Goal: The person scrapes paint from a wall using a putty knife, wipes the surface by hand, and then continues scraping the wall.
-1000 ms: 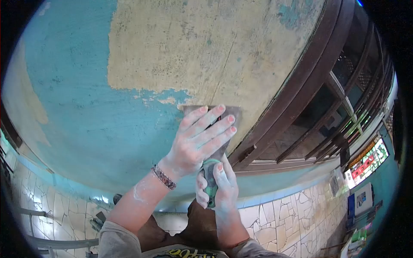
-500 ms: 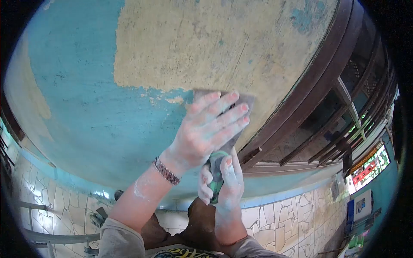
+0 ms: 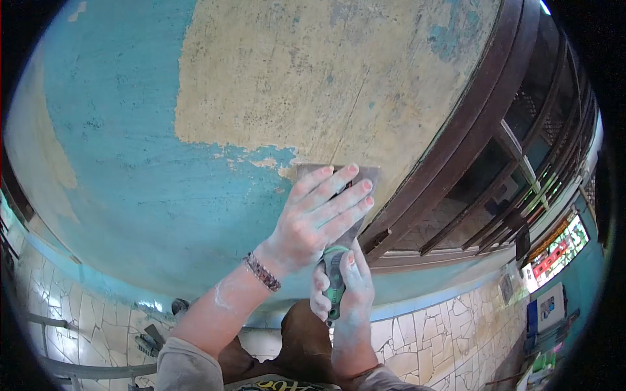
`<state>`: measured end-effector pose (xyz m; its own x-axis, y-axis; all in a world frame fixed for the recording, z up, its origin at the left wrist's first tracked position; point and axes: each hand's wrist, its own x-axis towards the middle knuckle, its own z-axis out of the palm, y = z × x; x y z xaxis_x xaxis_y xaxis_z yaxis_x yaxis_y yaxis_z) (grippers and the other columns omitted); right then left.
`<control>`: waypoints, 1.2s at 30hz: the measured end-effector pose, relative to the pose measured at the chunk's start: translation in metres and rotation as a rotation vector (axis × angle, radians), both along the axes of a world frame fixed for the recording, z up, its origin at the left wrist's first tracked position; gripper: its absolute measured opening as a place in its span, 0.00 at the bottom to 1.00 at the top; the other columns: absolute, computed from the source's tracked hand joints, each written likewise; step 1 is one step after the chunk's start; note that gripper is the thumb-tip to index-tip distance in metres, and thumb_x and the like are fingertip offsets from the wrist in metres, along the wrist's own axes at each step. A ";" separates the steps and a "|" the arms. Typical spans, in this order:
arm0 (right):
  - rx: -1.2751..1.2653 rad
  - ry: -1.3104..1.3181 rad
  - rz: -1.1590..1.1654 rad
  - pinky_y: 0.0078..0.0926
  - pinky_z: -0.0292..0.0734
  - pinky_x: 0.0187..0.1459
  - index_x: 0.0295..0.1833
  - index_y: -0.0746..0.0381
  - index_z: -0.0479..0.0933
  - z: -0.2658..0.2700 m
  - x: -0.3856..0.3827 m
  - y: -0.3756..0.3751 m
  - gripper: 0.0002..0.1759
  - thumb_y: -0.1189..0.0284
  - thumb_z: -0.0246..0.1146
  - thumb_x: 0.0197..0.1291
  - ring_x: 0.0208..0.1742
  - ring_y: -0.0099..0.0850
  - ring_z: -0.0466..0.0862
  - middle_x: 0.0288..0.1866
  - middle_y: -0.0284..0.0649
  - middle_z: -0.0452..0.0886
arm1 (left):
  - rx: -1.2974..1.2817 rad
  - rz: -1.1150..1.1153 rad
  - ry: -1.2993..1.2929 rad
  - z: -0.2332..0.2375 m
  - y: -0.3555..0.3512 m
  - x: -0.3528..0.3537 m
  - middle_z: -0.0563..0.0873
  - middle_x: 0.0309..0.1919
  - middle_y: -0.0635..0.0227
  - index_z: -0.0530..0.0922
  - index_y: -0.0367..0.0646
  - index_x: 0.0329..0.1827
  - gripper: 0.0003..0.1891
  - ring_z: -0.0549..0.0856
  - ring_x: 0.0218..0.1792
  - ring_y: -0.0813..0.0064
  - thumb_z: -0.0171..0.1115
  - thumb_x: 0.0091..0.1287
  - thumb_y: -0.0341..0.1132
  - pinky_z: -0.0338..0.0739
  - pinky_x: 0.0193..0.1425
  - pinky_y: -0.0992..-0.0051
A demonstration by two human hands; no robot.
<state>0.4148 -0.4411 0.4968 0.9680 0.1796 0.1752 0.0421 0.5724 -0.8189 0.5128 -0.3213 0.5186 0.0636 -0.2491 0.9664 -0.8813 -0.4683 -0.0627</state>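
Note:
A wide metal scraper [image 3: 357, 176] with a green and grey handle lies with its blade against the wall, at the lower edge of a bare beige patch [image 3: 274, 85] beside blue paint [image 3: 124, 150]. My right hand [image 3: 345, 287] is wrapped round the handle. My left hand [image 3: 319, 212], dusted white and with a beaded bracelet at the wrist, rests flat on the blade, its fingers stretched towards the blade's edge. Small chips of blue paint are missing just left of the blade.
A dark brown wooden window frame [image 3: 450, 137] with bars stands at the right. Below is a floor of pale irregular tiles [image 3: 424, 332]. A grey metal rail [image 3: 98, 371] is at the lower left, near a sandal [image 3: 149, 343]. A framed picture [image 3: 550, 309] is at the far right.
The scraper and both hands have moved down the wall. More beige surface shows above the blade, where blue edges it on the left. The view has shifted slightly.

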 end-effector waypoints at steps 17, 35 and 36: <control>-0.127 -0.020 0.037 0.21 0.67 0.14 0.74 0.57 0.55 -0.009 0.004 0.003 0.26 0.59 0.47 0.78 0.15 0.26 0.71 0.29 0.42 0.72 | -0.003 0.069 0.007 -0.011 0.008 0.000 0.85 0.58 0.66 0.84 0.48 0.54 0.16 0.80 0.64 0.62 0.50 0.71 0.38 0.65 0.71 0.60; -0.070 0.019 0.073 0.21 0.67 0.14 0.76 0.57 0.52 -0.017 -0.003 0.018 0.29 0.57 0.47 0.77 0.16 0.25 0.72 0.29 0.39 0.73 | 0.014 0.055 0.035 -0.016 0.023 -0.007 0.86 0.57 0.66 0.84 0.49 0.54 0.17 0.81 0.63 0.62 0.48 0.72 0.38 0.65 0.71 0.61; -0.050 0.022 0.067 0.21 0.67 0.13 0.76 0.57 0.53 -0.017 -0.005 0.018 0.28 0.57 0.47 0.77 0.16 0.25 0.72 0.29 0.39 0.73 | 0.007 0.045 0.040 -0.018 0.022 -0.008 0.86 0.57 0.66 0.84 0.49 0.54 0.17 0.81 0.63 0.62 0.48 0.72 0.38 0.65 0.71 0.61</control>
